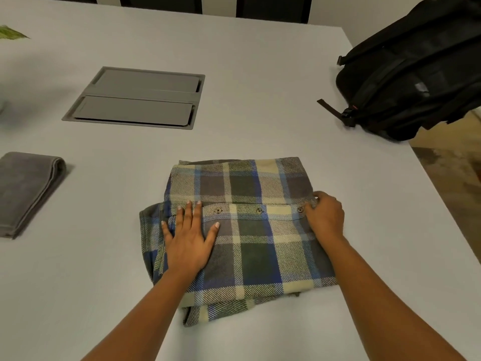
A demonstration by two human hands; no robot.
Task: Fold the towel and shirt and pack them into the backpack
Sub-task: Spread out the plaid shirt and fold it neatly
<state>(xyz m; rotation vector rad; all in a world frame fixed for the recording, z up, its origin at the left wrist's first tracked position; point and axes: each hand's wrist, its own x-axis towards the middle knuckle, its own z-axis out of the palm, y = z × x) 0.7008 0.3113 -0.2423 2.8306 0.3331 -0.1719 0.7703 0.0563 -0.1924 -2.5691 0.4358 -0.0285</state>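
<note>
Towel (26, 188) one; shirt (250, 243) one; backpack (416, 74) one

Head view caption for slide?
Left hand presses the folded plaid shirt, right hand grips its edge; folded towel and backpack sit nearby.

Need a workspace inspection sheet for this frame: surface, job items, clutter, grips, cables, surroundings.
Surface: pale grey table, with a flap panel set into it, both flaps lying flat.
Job's things: plaid shirt folded, centre front; grey towel folded, at left; black backpack at far right, its opening not visible. Neither cloth packed yet.
Clutter: green leaf at the far left edge.
Grips: left hand flat on the shirt, fingers straight; right hand curled on the right end of the button strip.
Cables: nothing seen.
Surroundings: dark chairs beyond the far edge; floor at right.
</note>
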